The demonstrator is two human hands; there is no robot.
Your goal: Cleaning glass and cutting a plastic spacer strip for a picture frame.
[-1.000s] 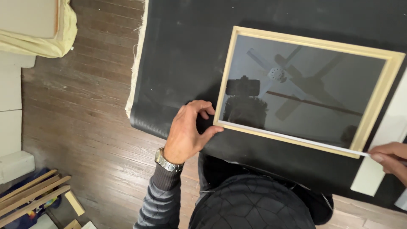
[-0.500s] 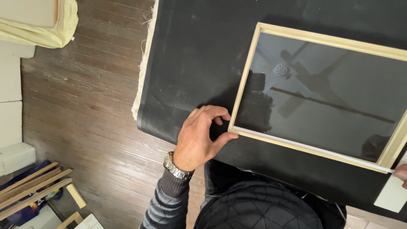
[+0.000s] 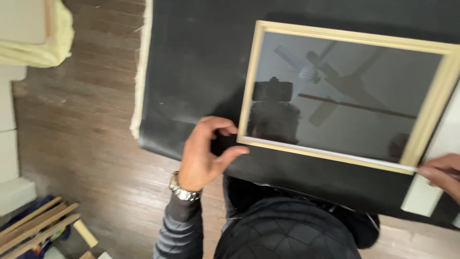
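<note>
Fingers of my left hand [image 3: 203, 156] are curled and slightly apart, thumb stretched toward the near left corner of the framed glass [image 3: 345, 96], the fingertips arched just above that corner; whether they actually touch the wood I cannot tell, since the hand is a little blurred. At the far right, my right hand [image 3: 443, 173] shows only in part at the picture's edge, its fingers pressed together and pinching the end of a thin white strip [image 3: 330, 149] that runs along the frame's near rail, from the left corner to the right one. Pale wood borders the dark glass, which mirrors a ceiling fan and a head-worn camera. It lies flat on a black sheet [image 3: 196, 62], toward the sheet's right half, with its near rail close to the sheet's near edge. A white block [image 3: 424, 192] sits just beside the frame's near right corner, under my right hand. Along the sheet's left edge runs a cream fabric border [image 3: 142, 67], and beyond it lies dark wood floor [image 3: 76, 124]. Loose wooden slats [image 3: 36, 230] rest at the floor's near left, a yellowish cushion [image 3: 36, 36] at its far left. A steel wristwatch [image 3: 182, 189] circles my left wrist.
</note>
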